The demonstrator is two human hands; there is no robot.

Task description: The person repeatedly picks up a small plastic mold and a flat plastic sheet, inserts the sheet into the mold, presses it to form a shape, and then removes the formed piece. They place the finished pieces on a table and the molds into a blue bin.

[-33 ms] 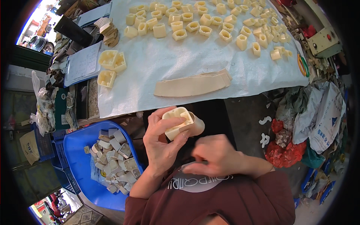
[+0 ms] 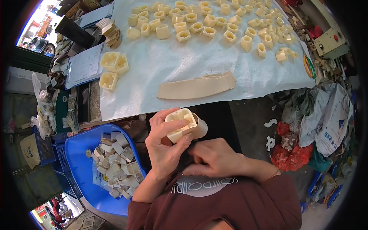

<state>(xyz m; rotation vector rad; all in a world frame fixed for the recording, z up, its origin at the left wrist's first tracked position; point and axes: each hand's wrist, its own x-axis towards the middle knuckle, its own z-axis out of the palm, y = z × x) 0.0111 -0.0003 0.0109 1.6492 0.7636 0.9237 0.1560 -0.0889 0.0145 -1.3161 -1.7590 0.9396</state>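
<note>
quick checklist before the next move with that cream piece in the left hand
1. Left hand grips the cream hollow piece: ok.
2. Piece's open side in view: ok.
3. Right hand close beside the piece: ok.
4. What the right hand's fingers pinch: cannot tell.
5. Stack of cream strips lies on the white sheet: ok.
6. Blue tub holds more pieces at the person's left: ok.

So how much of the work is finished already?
Done, it seems: many cream pieces stand spread on the white sheet. In hand: the left hand holds one cream piece, the right hand beside it. Left: the blue tub holds more pieces, and strips lie waiting.
</note>
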